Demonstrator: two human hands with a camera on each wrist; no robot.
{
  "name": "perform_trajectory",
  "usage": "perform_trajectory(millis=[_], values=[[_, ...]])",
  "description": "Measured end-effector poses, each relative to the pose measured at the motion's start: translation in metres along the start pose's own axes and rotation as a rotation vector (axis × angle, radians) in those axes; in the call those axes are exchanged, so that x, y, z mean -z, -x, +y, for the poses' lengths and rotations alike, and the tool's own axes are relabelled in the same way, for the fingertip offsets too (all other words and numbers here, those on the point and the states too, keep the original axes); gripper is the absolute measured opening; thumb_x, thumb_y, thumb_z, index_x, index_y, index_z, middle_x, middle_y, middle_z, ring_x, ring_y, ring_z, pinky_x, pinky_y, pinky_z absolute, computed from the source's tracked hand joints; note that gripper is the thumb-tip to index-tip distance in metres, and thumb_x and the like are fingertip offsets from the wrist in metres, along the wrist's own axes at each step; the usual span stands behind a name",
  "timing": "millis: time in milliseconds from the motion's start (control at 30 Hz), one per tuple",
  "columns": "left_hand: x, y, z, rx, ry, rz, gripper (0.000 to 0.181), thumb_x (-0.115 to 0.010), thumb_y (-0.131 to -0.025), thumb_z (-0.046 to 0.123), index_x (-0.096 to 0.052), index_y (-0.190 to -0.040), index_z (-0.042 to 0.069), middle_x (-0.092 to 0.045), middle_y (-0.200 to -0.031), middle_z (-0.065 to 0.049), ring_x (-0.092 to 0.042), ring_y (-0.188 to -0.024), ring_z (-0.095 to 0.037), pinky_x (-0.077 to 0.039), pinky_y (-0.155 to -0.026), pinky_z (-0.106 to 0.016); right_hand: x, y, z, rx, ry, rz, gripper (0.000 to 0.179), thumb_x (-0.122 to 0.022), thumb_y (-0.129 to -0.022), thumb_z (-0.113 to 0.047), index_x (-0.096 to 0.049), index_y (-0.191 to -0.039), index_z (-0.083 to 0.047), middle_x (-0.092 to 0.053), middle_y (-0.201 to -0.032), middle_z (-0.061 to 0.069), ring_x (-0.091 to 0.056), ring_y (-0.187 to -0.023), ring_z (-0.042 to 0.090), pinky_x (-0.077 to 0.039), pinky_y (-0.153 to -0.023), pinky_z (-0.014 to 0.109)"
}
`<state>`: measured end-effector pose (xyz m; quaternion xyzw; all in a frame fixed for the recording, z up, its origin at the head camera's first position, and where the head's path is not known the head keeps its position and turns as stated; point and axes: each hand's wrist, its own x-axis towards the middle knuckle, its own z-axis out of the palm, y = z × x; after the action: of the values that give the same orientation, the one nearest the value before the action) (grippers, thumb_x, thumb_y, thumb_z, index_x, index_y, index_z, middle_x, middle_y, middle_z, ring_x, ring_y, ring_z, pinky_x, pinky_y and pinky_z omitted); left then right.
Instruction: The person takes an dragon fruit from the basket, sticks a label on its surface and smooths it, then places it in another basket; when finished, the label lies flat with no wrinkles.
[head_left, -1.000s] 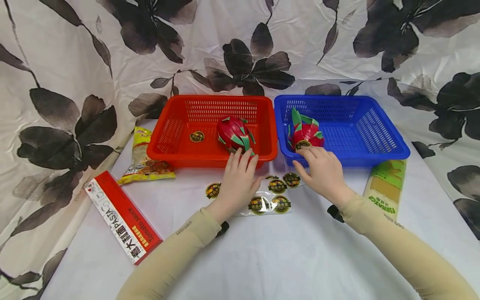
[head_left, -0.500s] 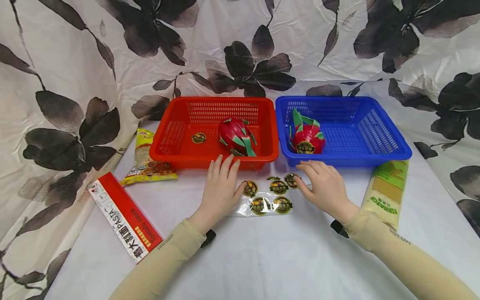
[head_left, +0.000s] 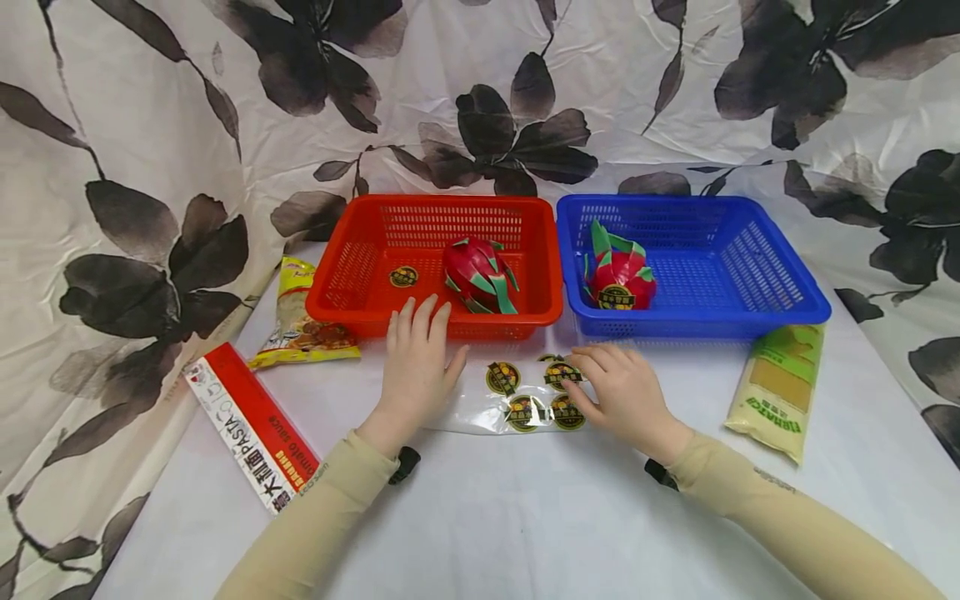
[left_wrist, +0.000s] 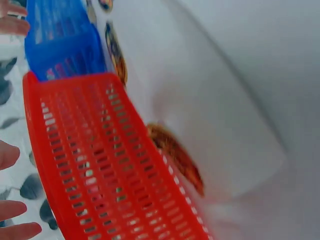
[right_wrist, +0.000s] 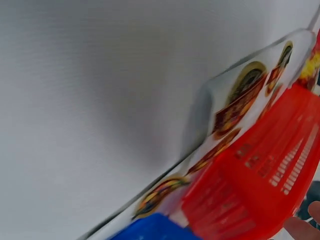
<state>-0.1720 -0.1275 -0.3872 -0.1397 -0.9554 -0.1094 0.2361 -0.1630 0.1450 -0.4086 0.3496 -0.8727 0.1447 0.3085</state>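
My left hand [head_left: 415, 362], fingers extended, is over the table at the front wall of the red basket [head_left: 352, 315]. Loosely bent, the fingers of my right hand [head_left: 624, 396] overlap the right end of a clear sheet [head_left: 480, 417] of round black-and-gold stickers [head_left: 502, 377]. Neither hand holds anything. In the red basket lie a dragon fruit [head_left: 480, 275] and one round sticker [head_left: 403, 276]. A second dragon fruit [head_left: 628, 271] sits at the left of the blue basket [head_left: 712, 321], with a sticker [head_left: 617, 297] on its front. The left wrist view shows the red basket's slotted wall [left_wrist: 115, 160] close up.
A red and white pasta box [head_left: 258, 429] lies at the left, below a yellow snack bag [head_left: 303, 321]. On the right, a green and yellow noodle pack [head_left: 776, 392] lies partly beneath the blue basket. Floral cloth [head_left: 480, 50] hangs behind.
My right hand has drawn back from the dragon fruit in the blue basket to the sticker sheet. My left hand has left the red basket's fruit and shifted left, uncovering more of the sheet.
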Motion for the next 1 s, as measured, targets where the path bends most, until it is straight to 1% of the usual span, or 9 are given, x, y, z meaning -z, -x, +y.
perform_trajectory(millis=[133,233,333,433,533,600,800,900,1000], values=[[0.0,-0.009,-0.009,0.018,-0.006,0.039,0.056,-0.064,-0.083,0.027,-0.045,-0.128,-0.001,-0.042,-0.133,-0.021,-0.034,-0.126,-0.043,-0.027,-0.105,-0.058,-0.006,-0.008,-0.008,0.025,-0.004,-0.011,0.037,-0.048,-0.09,-0.037,-0.067,-0.101,-0.007,-0.067,-0.101,0.011,-0.061,-0.095,0.029,-0.05,-0.074,0.043],[0.0,-0.019,-0.017,0.045,-0.014,0.037,0.056,-0.062,-0.084,0.029,-0.045,-0.129,0.0,-0.041,-0.134,-0.021,-0.035,-0.125,-0.043,-0.027,-0.105,-0.058,-0.01,-0.015,-0.013,0.045,0.002,-0.013,0.04,-0.043,-0.093,-0.038,-0.066,-0.101,-0.007,-0.067,-0.102,0.011,-0.06,-0.096,0.029,-0.05,-0.077,0.043],[0.001,-0.03,-0.025,0.086,-0.014,0.015,0.056,-0.06,-0.086,0.03,-0.044,-0.13,0.0,-0.041,-0.134,-0.021,-0.034,-0.126,-0.043,-0.026,-0.105,-0.058,-0.014,-0.021,-0.018,0.064,0.012,-0.008,0.038,-0.047,-0.091,-0.037,-0.066,-0.102,-0.006,-0.066,-0.105,0.011,-0.06,-0.099,0.03,-0.05,-0.08,0.043],[0.005,-0.043,-0.029,0.121,-0.004,-0.004,0.056,-0.06,-0.086,0.03,-0.043,-0.131,0.0,-0.04,-0.135,-0.021,-0.032,-0.127,-0.043,-0.024,-0.106,-0.058,-0.016,-0.029,-0.022,0.075,0.017,-0.004,0.034,-0.056,-0.085,-0.033,-0.065,-0.104,-0.006,-0.065,-0.109,0.012,-0.059,-0.101,0.031,-0.05,-0.082,0.043],[0.008,-0.055,-0.03,0.132,-0.008,-0.012,0.056,-0.059,-0.087,0.03,-0.043,-0.131,0.0,-0.04,-0.135,-0.021,-0.032,-0.127,-0.043,-0.024,-0.106,-0.058,-0.017,-0.037,-0.024,0.075,0.02,-0.007,0.035,-0.063,-0.08,-0.029,-0.065,-0.107,-0.006,-0.064,-0.112,0.012,-0.058,-0.104,0.031,-0.05,-0.083,0.043],[0.009,-0.062,-0.029,0.132,-0.017,-0.019,0.056,-0.058,-0.087,0.03,-0.043,-0.131,0.0,-0.041,-0.134,-0.021,-0.033,-0.126,-0.042,-0.025,-0.106,-0.058,-0.018,-0.042,-0.025,0.07,0.026,-0.005,0.036,-0.064,-0.079,-0.029,-0.065,-0.107,-0.006,-0.063,-0.113,0.013,-0.057,-0.106,0.031,-0.049,-0.084,0.043],[0.007,-0.081,-0.026,0.14,-0.037,-0.071,0.056,-0.057,-0.088,0.032,-0.042,-0.13,0.0,-0.04,-0.134,-0.021,-0.032,-0.126,-0.042,-0.024,-0.107,-0.057,-0.023,-0.052,-0.025,0.047,0.033,-0.023,0.037,-0.063,-0.082,-0.03,-0.064,-0.11,-0.007,-0.062,-0.116,0.013,-0.056,-0.108,0.031,-0.048,-0.086,0.043],[0.006,-0.088,-0.024,0.141,-0.057,-0.088,0.056,-0.057,-0.088,0.033,-0.042,-0.13,0.0,-0.04,-0.134,-0.021,-0.033,-0.125,-0.042,-0.025,-0.106,-0.056,-0.026,-0.055,-0.025,0.047,0.046,-0.037,0.037,-0.061,-0.083,-0.03,-0.064,-0.11,-0.006,-0.062,-0.117,0.013,-0.056,-0.108,0.031,-0.048,-0.086,0.043],[0.004,-0.094,-0.022,0.141,-0.071,-0.101,0.056,-0.057,-0.087,0.032,-0.042,-0.13,0.0,-0.04,-0.134,-0.021,-0.034,-0.124,-0.042,-0.026,-0.105,-0.056,-0.028,-0.059,-0.024,0.051,0.067,-0.034,0.037,-0.061,-0.082,-0.03,-0.064,-0.11,-0.006,-0.062,-0.116,0.013,-0.056,-0.107,0.031,-0.048,-0.085,0.042]])
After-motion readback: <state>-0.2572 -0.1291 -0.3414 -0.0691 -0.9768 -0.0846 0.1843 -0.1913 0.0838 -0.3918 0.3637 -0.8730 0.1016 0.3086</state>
